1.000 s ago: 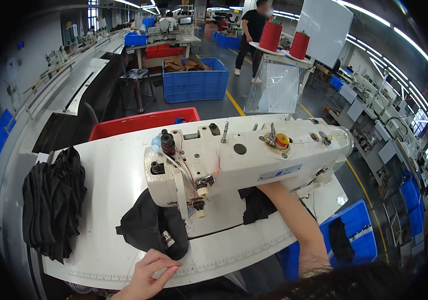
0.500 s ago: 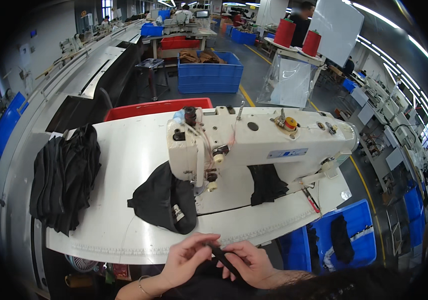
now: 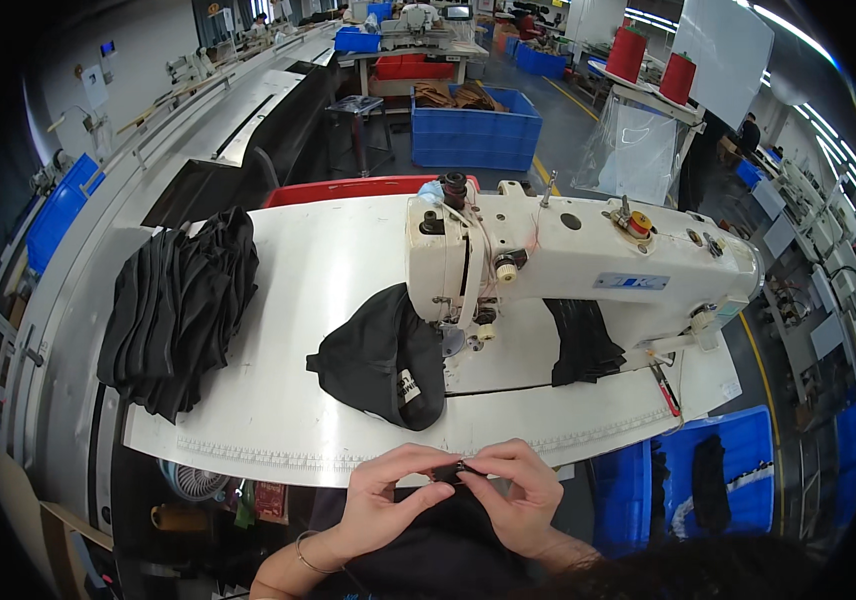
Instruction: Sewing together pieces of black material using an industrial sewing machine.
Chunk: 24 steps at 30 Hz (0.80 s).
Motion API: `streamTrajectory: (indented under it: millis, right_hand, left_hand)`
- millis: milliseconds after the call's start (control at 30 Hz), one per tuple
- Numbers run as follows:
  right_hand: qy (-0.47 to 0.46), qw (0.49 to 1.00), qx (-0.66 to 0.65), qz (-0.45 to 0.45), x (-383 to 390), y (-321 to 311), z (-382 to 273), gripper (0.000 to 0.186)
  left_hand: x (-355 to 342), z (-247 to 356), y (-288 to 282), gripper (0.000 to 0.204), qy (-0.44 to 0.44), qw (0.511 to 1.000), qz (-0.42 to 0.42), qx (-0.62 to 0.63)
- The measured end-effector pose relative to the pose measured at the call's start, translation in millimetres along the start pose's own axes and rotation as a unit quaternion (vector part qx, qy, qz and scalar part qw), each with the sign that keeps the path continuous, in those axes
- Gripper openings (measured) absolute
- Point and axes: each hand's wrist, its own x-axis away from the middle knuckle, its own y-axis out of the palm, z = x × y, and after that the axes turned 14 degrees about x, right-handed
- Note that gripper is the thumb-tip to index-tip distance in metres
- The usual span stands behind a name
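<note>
In front of the table's near edge, my left hand (image 3: 396, 492) and my right hand (image 3: 520, 498) are close together. Each pinches one end of a small black fabric strip (image 3: 453, 472), and part of it is hidden by the fingers. Just beyond them a black cap-shaped fabric piece (image 3: 363, 362) with a white label lies on the table, its right side by the needle area of the white sewing machine (image 3: 588, 245). Under the machine's arm rest some narrow black fabric pieces (image 3: 583, 345).
A stack of black fabric pieces (image 3: 183, 310) lies at the table's left. Red-handled snips (image 3: 666, 392) lie at the right edge. Beside it, a blue bin (image 3: 743, 445) holds black fabric. Two red thread cones (image 3: 627, 54) stand at the back right.
The strip, earlier slanting down from the left hand to the right, now sits about level between both hands' fingertips. The whole view has shifted, so the table appears farther right and higher.
</note>
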Motion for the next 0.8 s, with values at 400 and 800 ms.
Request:
streamTrajectory:
  millis: [400,800]
  right_hand:
    - [0.099,0.986,-0.136,0.006,20,21,16,0.018]
    - [0.222,0.858,-0.417,0.199,17,-112,-6,0.03]
  left_hand:
    - [5,-34,-1,0.002,0.092,0.975,0.175,0.099]
    - [69,53,-101,0.013,0.079,0.951,0.246,0.17]
